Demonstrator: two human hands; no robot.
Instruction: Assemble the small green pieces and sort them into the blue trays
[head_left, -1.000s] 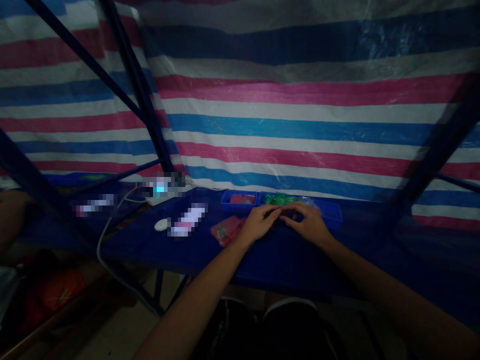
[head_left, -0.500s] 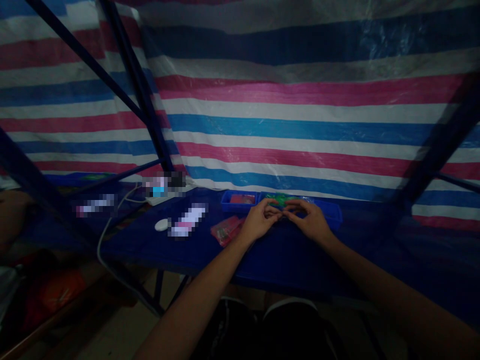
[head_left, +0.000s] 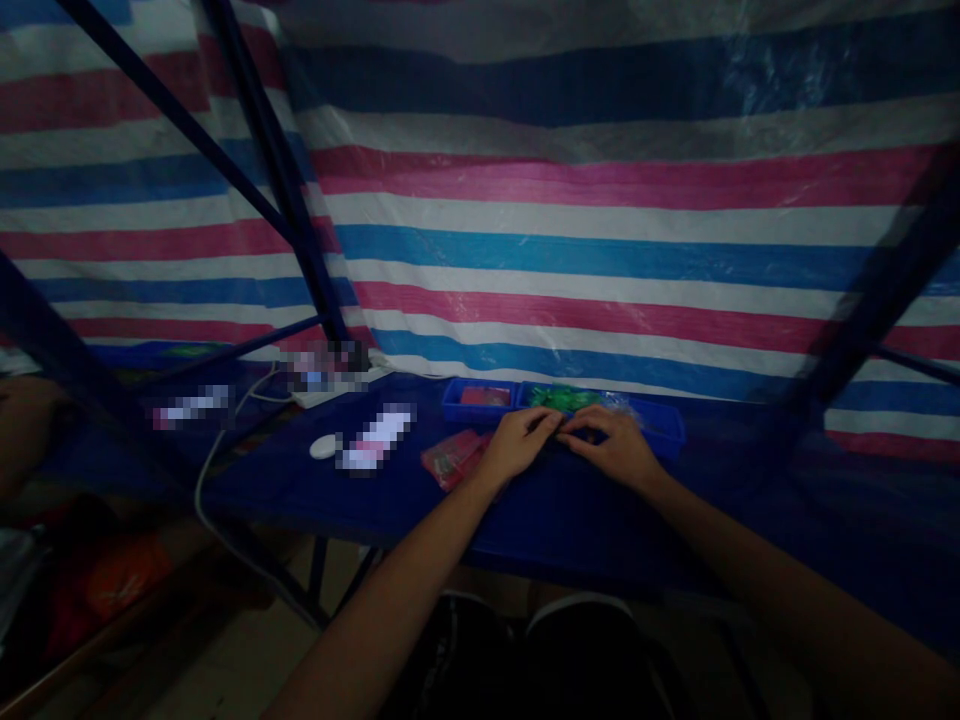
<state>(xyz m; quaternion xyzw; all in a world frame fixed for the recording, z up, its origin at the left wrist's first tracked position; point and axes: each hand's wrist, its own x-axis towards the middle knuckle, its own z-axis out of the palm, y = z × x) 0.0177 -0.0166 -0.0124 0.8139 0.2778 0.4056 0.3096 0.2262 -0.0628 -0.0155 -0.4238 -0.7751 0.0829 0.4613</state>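
Observation:
My left hand [head_left: 523, 440] and my right hand [head_left: 611, 440] meet fingertip to fingertip above the blue table, in front of the blue trays. Both are closed in a pinch; whatever lies between the fingertips is too small and dark to make out. Just behind my fingers, one blue tray [head_left: 670, 425] holds a heap of green pieces [head_left: 559, 397] and some clear plastic [head_left: 616, 403]. A smaller blue tray [head_left: 450, 408] to its left contains a flat reddish item [head_left: 484, 397]. Beside my left wrist lie reddish plastic packets [head_left: 451, 457].
A blurred-out bright phone-like object [head_left: 379, 437] and a white oval object [head_left: 324, 447] lie on the blue table [head_left: 300, 500] to the left. Behind them sits a white power strip [head_left: 337, 388] with a cable. Blue metal posts [head_left: 277, 170] frame the bench; another person's arm [head_left: 26, 430] shows at far left.
My hands have lowered slightly and their fingers have drawn together, narrowing the rounded gaps. More of the green pieces and clear plastic shows behind them.

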